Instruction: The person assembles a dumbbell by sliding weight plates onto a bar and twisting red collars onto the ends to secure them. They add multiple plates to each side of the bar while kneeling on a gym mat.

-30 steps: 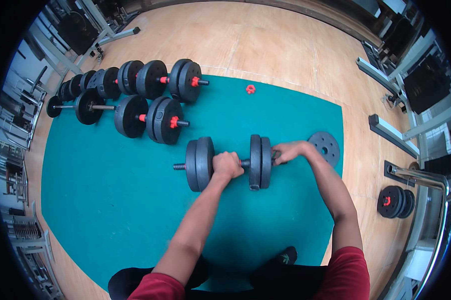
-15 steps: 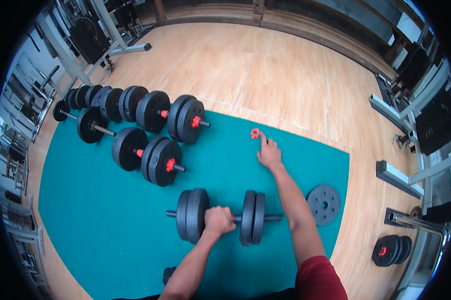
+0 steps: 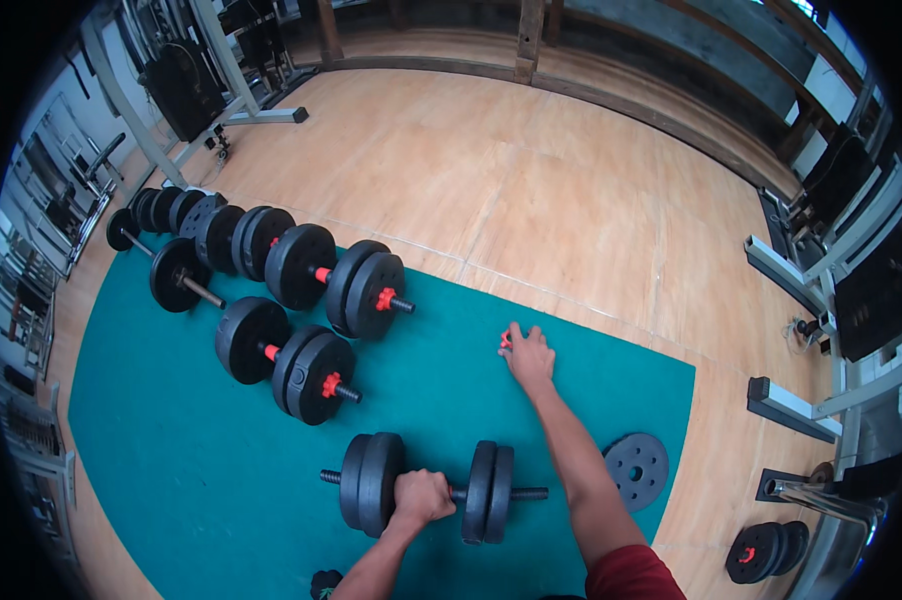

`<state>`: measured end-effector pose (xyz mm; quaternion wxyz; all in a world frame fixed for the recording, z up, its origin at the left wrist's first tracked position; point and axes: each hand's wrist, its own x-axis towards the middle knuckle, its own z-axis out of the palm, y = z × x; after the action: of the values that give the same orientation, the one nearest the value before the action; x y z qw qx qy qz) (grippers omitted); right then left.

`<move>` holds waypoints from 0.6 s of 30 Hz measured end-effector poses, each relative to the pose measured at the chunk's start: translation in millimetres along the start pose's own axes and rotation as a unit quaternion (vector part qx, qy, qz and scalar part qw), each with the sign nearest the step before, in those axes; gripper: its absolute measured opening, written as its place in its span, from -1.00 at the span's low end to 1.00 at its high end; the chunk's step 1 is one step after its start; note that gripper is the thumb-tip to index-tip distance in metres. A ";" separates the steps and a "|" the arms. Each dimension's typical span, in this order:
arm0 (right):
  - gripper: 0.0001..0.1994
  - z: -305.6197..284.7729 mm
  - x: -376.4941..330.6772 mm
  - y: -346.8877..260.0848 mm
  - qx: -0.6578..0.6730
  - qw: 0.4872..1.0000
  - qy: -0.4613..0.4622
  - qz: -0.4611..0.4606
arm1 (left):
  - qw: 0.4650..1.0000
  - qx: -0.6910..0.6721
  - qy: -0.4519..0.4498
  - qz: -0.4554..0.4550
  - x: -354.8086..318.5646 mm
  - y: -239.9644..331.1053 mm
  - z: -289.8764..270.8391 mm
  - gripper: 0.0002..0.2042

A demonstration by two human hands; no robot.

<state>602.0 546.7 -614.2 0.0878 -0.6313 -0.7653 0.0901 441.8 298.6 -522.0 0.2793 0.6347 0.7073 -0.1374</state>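
Note:
On the green mat [image 3: 191, 470], my left hand [image 3: 424, 496] is wrapped around the handle of a black dumbbell [image 3: 485, 493]. This dumbbell lies crosswise with plates at both ends, and its threaded right end [image 3: 531, 493] has no collar on it. Farther forward, my right arm is stretched out. The thumb and fingers of my right hand [image 3: 531, 358] close around a small red star-shaped collar nut [image 3: 505, 340] near the mat's far edge, partly covering it. A loose black plate [image 3: 636, 472] lies flat beside my right forearm.
Two dumbbells with red collars, a nearer one [image 3: 314, 378] and a farther one [image 3: 376, 295], stand to the left. Behind them are a barbell [image 3: 176, 275] and a row of plates. More plates [image 3: 753, 553] lie on the wooden floor at right. Gym machines [image 3: 821, 300] line both sides.
My right hand has gone from reaching beside the red collar nut to fingers closing around it. The whole scene sits lower in the picture. My left hand keeps its grip on the dumbbell.

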 end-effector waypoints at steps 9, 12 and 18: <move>-0.50 15.2 3.9 0.1 -0.050 0.998 0.042 -0.005 | 1.000 -0.008 -0.013 0.019 10.9 -5.3 -4.1 -0.82; -0.52 20.8 2.3 -3.5 -0.044 0.998 0.035 0.008 | 1.000 -0.003 -0.008 0.024 13.5 -7.0 -6.6 -0.80; -0.45 -3.3 -5.4 -0.3 0.123 0.988 -0.093 0.032 | 1.000 -0.010 -0.005 0.029 13.7 -8.4 -5.9 -0.77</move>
<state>603.5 541.4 -611.1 0.0904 -0.6290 -0.7325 0.2441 431.8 311.8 -526.3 0.2927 0.6517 0.6884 -0.1253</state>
